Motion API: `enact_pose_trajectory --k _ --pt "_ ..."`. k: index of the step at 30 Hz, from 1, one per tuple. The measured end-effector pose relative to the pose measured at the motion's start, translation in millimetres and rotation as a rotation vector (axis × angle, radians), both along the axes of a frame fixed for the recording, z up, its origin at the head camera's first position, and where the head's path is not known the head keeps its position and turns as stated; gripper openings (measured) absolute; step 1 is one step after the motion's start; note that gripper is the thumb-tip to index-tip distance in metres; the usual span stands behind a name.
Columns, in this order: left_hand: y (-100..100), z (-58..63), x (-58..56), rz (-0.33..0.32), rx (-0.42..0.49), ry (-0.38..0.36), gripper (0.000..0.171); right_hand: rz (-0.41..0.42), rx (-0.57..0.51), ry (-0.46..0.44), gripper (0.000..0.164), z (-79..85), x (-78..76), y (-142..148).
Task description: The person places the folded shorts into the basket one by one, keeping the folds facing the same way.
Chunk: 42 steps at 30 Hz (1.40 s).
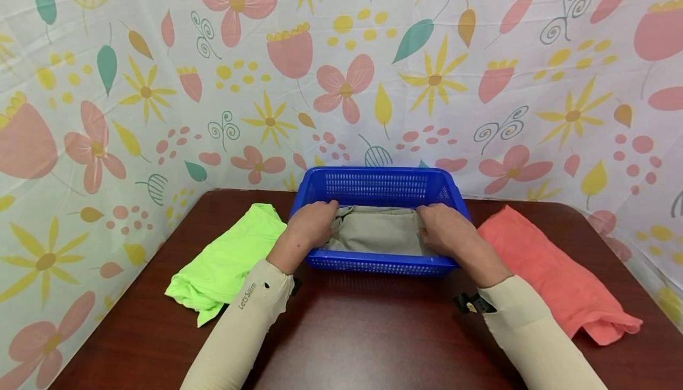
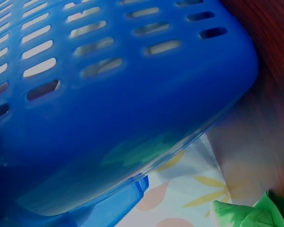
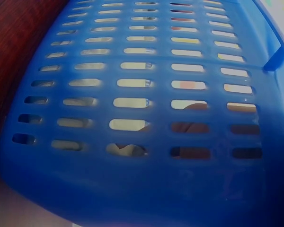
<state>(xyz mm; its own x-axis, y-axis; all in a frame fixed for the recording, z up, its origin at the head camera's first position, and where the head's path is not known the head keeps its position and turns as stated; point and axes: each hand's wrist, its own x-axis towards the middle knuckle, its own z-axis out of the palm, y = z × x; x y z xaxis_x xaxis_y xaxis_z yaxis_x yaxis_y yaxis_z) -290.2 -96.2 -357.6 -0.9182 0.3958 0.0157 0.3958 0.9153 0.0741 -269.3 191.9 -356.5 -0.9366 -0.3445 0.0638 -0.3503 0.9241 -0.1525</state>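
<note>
A folded grey cloth (image 1: pixel 380 231) lies inside a blue plastic basket (image 1: pixel 380 263) with slotted walls. My left hand (image 1: pixel 315 223) reaches over the near rim and grips the cloth's left end. At the opposite end, my right hand (image 1: pixel 446 227) holds the cloth with curled fingers; most fingertips are hidden. In the left wrist view, the basket's outer wall (image 2: pixel 132 104) fills most of the picture and hides the hand. The right wrist view also faces the basket wall (image 3: pixel 132 184), with bits of the cloth and hand showing through the slots.
A bright green folded cloth (image 1: pixel 229 259) lies left of the basket, and a coral-red one (image 1: pixel 549 271) lies to its right. All rest on a dark reddish wooden table (image 1: pixel 368 331). Behind the table hangs a floral-patterned sheet (image 1: pixel 347 28).
</note>
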Motion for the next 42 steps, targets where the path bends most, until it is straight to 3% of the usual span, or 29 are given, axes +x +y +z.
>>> enact_pose_trajectory --k 7,17,31,42 --pt "0.3 -1.2 -0.5 0.0 -0.001 0.019 0.033 0.005 -0.007 -0.003 0.027 -1.0 -1.0 0.7" --pt "-0.8 -0.9 -0.1 -0.007 0.011 0.027 0.031 0.01 0.003 0.015 0.017 -1.0 -0.6 -0.6" --pt "-3.0 3.6 3.1 -0.009 0.08 0.013 0.052 0.012 0.002 0.035 0.024 0.4 -0.2 -1.1" --pt "-2.1 5.2 4.0 -0.01 0.06 -0.021 0.062 0.034 -0.01 0.1 0.026 0.2 1.8 0.4"
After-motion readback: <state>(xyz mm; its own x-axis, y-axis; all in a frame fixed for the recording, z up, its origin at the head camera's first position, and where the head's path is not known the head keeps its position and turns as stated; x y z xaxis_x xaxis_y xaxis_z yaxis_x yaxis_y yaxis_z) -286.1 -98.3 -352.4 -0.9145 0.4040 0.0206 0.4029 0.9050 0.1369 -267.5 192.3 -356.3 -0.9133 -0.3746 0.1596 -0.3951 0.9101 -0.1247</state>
